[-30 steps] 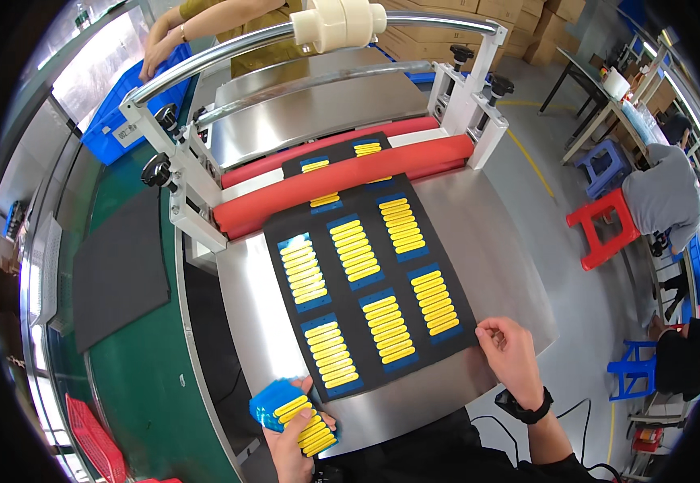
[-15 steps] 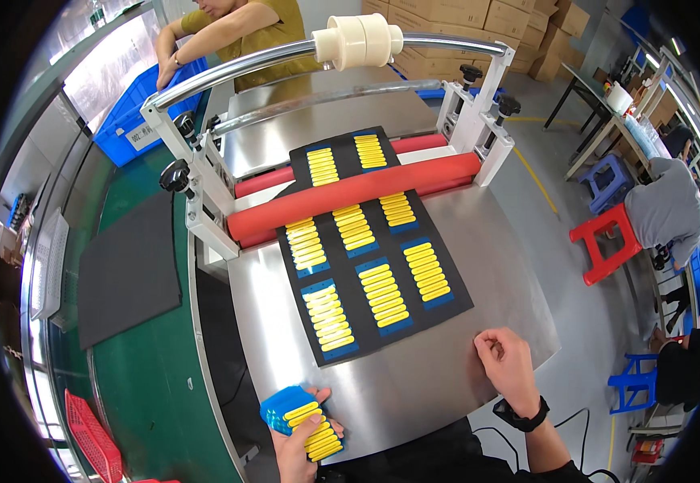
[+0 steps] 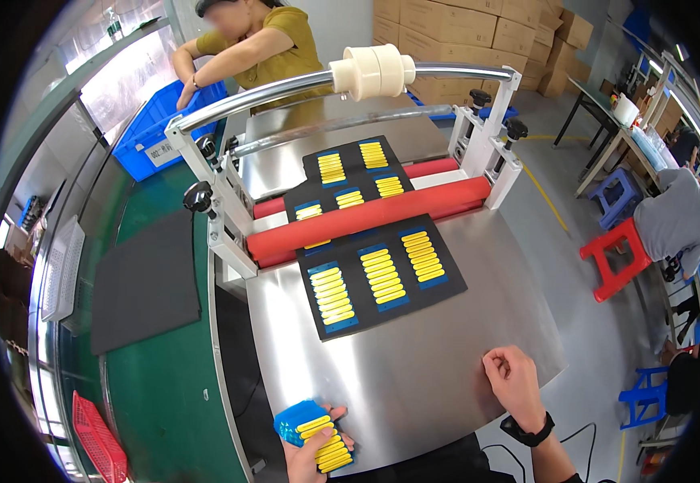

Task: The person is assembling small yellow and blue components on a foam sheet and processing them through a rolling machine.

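A: Yellow strips [image 3: 323,438] on a blue card [image 3: 298,419] sit in the left hand [image 3: 314,451], fingers wrapped round the stack, at the near edge of the steel table [image 3: 414,378].

B: And the right hand [image 3: 515,385]?

A: Loosely curled, holding nothing, resting on the table to the right of the left hand.

B: What lies beyond the hands?

A: A black sheet [image 3: 378,278] carrying more yellow strips, well ahead of both hands, passing under the red roller [image 3: 370,217].
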